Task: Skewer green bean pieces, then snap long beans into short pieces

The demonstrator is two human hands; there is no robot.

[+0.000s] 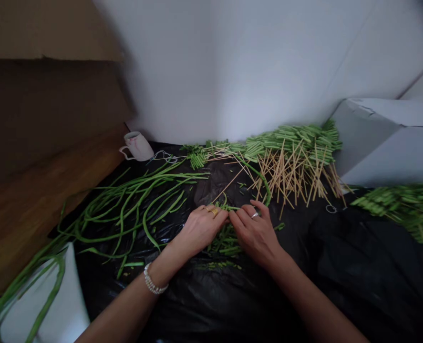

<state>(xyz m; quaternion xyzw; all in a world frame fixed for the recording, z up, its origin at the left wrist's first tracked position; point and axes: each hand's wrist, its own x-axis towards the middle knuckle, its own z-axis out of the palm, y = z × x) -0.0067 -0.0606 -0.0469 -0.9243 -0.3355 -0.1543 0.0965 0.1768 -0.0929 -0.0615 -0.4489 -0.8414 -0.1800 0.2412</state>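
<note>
My left hand (201, 227) and my right hand (256, 232) lie side by side, palms down, on a black plastic sheet (340, 267). Their curled fingertips meet over a small pile of short cut green bean pieces (225, 243). Both hands pinch at the pieces and at a thin stick among them. The left hand wears a gold ring and a pearl bracelet, the right a silver ring. Long uncut green beans (136, 200) sprawl to the left of my hands.
Wooden skewers loaded with green bean pieces (290, 157) are heaped against the white wall. More lie at the right edge (407, 205). A white mug (137, 146) stands at the back left, a white box (390, 138) at the right, a white container (64, 305) at lower left.
</note>
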